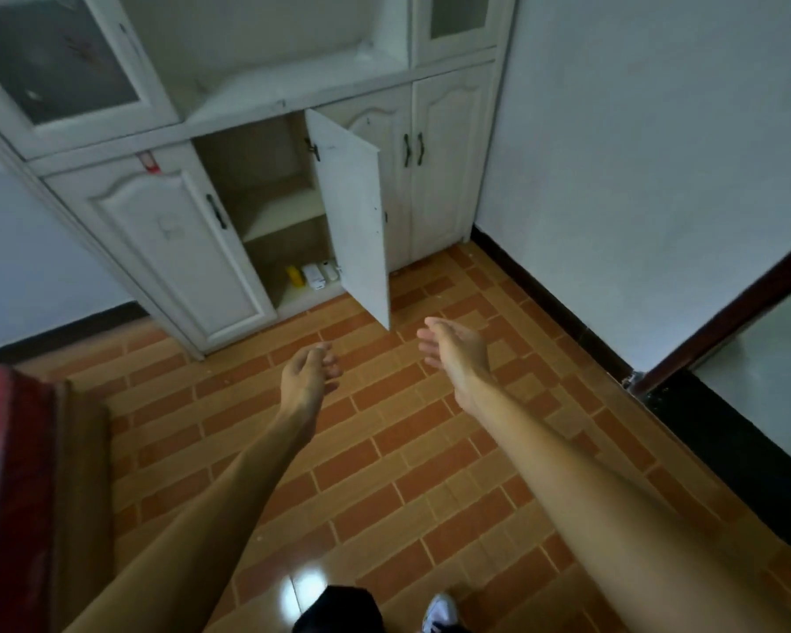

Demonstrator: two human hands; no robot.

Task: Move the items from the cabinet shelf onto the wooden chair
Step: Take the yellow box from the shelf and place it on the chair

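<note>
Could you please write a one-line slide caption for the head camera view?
Left hand and right hand, both empty, reach toward the open cabinet holding a yellow item and white items.

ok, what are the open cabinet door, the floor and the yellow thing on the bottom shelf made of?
Open cabinet door: looks like white-painted or laminated board, matte, scuffed. Floor: glazed tile, brick-pattern brown and tan; light glare shows gloss. Yellow item: possibly plastic, too small to tell.

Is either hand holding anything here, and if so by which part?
Nothing is held. The left hand and the right hand are both empty, stretched out over the tiled floor, short of the items on the cabinet shelf.
</note>
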